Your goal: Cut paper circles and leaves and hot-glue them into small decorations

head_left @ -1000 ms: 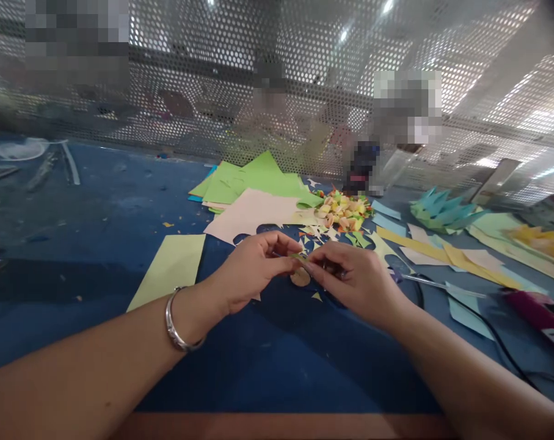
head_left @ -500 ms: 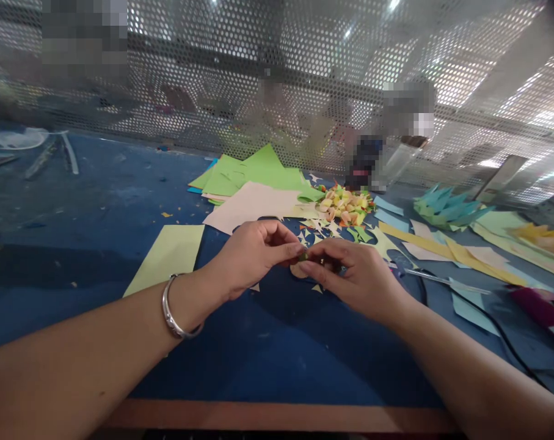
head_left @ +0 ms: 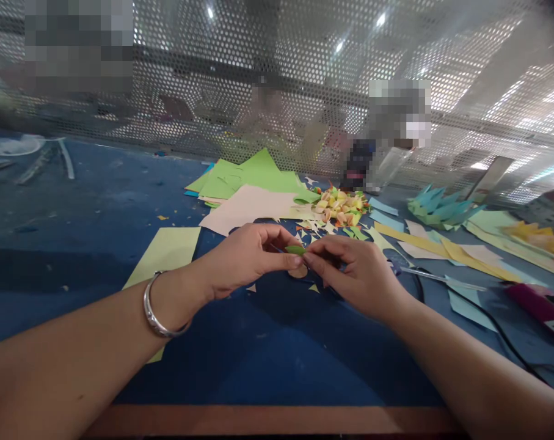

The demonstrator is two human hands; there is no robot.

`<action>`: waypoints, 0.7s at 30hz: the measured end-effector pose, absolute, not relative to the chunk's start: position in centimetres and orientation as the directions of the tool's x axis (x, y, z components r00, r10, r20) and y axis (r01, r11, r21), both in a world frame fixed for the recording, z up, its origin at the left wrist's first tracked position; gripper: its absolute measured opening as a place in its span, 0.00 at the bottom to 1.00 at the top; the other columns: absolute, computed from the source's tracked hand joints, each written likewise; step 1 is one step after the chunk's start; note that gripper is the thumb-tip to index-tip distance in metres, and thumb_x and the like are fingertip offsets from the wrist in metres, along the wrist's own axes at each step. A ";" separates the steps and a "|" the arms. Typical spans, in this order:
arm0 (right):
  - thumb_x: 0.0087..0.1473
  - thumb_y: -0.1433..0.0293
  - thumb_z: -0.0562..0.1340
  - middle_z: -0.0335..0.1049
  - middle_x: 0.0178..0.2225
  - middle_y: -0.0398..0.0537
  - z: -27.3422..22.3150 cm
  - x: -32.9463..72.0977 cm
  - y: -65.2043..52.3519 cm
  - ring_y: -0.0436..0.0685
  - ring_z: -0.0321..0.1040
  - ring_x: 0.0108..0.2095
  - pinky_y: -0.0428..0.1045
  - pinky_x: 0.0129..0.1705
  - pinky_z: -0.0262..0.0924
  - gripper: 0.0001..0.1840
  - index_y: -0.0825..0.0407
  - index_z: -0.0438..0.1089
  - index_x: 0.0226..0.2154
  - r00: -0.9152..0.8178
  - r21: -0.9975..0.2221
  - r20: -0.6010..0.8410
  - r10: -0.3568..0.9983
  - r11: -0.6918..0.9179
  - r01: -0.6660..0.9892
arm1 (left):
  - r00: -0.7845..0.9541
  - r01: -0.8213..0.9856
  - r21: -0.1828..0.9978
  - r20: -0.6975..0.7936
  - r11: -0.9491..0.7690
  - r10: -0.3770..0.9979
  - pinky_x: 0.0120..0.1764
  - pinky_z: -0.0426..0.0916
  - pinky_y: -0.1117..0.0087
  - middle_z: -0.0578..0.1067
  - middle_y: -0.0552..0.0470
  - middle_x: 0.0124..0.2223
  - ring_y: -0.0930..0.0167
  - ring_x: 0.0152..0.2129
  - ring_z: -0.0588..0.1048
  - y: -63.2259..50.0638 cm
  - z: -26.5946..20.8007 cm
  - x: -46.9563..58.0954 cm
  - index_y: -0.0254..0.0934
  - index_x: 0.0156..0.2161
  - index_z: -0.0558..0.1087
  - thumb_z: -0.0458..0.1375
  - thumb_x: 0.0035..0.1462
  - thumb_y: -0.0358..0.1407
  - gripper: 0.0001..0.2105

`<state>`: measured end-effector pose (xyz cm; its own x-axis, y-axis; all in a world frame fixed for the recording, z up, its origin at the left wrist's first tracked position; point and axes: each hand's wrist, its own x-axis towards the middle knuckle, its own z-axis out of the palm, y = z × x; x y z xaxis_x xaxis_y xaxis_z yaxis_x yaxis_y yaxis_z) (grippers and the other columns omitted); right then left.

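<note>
My left hand (head_left: pixel 247 256) and my right hand (head_left: pixel 352 269) meet above the middle of the table, each with thumb and fingers pinched together. Between their fingertips is a small green paper piece (head_left: pixel 295 250), pointed like a leaf; its lower part is hidden by the fingers. Just below the fingertips shows a round tan paper piece (head_left: pixel 298 272), partly covered by my hands. Small paper triangles (head_left: pixel 314 288) lie on the blue table (head_left: pixel 277 354) near my hands.
Beyond my hands are green sheets (head_left: pixel 258 171), a pale pink sheet (head_left: pixel 249 208) and a heap of small folded paper pieces (head_left: pixel 341 208). A yellow sheet (head_left: pixel 167 250) lies left. Paper strips (head_left: pixel 414 238), a cable (head_left: pixel 492 324) and a purple tool (head_left: pixel 535 308) are right.
The green piece now shows more clearly above my fingertips, its tip pointing left. My hands stay close together, and the view has shifted slightly.
</note>
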<state>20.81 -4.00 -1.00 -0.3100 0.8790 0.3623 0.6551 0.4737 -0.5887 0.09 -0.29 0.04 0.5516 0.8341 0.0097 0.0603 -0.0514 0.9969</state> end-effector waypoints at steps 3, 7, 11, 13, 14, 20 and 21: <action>0.61 0.68 0.61 0.73 0.29 0.43 -1.0 20.8 -4.0 0.49 0.68 0.25 0.44 0.28 0.58 0.08 0.52 0.74 0.32 -0.301 -0.604 0.348 0.888 0.458 0.652 | 0.552 0.138 0.978 0.056 -0.158 0.832 0.37 0.67 0.69 0.78 0.52 0.33 0.71 0.31 0.74 -0.1 -0.1 -0.1 0.36 0.37 0.79 0.68 0.51 0.37 0.09; 0.62 0.67 0.61 0.73 0.29 0.43 -1.0 20.8 -4.0 0.48 0.67 0.24 0.44 0.27 0.58 0.09 0.52 0.74 0.34 -0.300 -0.622 0.330 0.895 0.445 0.644 | 0.550 0.210 0.938 0.119 -0.274 0.827 0.33 0.66 0.69 0.78 0.51 0.32 0.69 0.29 0.73 0.3 -0.6 -0.4 0.36 0.36 0.79 0.67 0.52 0.43 0.12; 0.63 0.65 0.60 0.72 0.28 0.43 -1.0 20.8 -4.0 0.48 0.66 0.24 0.44 0.26 0.57 0.10 0.52 0.74 0.33 -0.301 -0.641 0.326 0.896 0.443 0.627 | 0.571 0.227 0.916 0.149 -0.330 0.807 0.33 0.66 0.69 0.79 0.51 0.32 0.69 0.29 0.74 0.6 -0.8 -0.6 0.37 0.36 0.79 0.65 0.54 0.44 0.12; 0.63 0.65 0.60 0.71 0.27 0.43 -1.0 20.8 -4.1 0.48 0.66 0.24 0.44 0.26 0.57 0.11 0.52 0.74 0.32 -0.309 -0.646 0.327 0.893 0.449 0.617 | 0.580 0.232 0.910 0.153 -0.343 0.800 0.34 0.67 0.68 0.79 0.51 0.32 0.68 0.29 0.74 0.7 -0.7 -0.7 0.37 0.35 0.79 0.65 0.55 0.45 0.12; 0.63 0.65 0.60 0.71 0.27 0.43 -1.0 20.8 -4.1 0.48 0.66 0.24 0.44 0.25 0.56 0.12 0.52 0.74 0.31 -0.312 -0.648 0.327 0.892 0.452 0.613 | 0.586 0.235 0.908 0.153 -0.348 0.796 0.34 0.67 0.68 0.79 0.50 0.32 0.68 0.29 0.74 0.8 -0.6 -0.7 0.37 0.35 0.79 0.65 0.55 0.45 0.12; 0.63 0.64 0.60 0.72 0.28 0.43 -1.0 20.9 -4.3 0.48 0.66 0.24 0.44 0.25 0.57 0.11 0.52 0.74 0.33 -0.317 -0.685 0.339 0.886 0.463 0.563 | 0.641 0.234 0.901 0.139 -0.365 0.755 0.32 0.66 0.70 0.79 0.51 0.31 0.69 0.28 0.74 0.8 0.0 -0.9 0.37 0.35 0.79 0.64 0.56 0.44 0.11; 0.63 0.64 0.60 0.71 0.28 0.43 -1.0 20.9 -4.3 0.48 0.66 0.24 0.44 0.25 0.57 0.11 0.52 0.74 0.33 -0.316 -0.685 0.343 0.884 0.466 0.560 | 0.645 0.227 0.906 0.135 -0.358 0.752 0.32 0.66 0.70 0.79 0.50 0.32 0.69 0.28 0.74 0.8 0.0 -0.9 0.37 0.35 0.79 0.65 0.56 0.44 0.11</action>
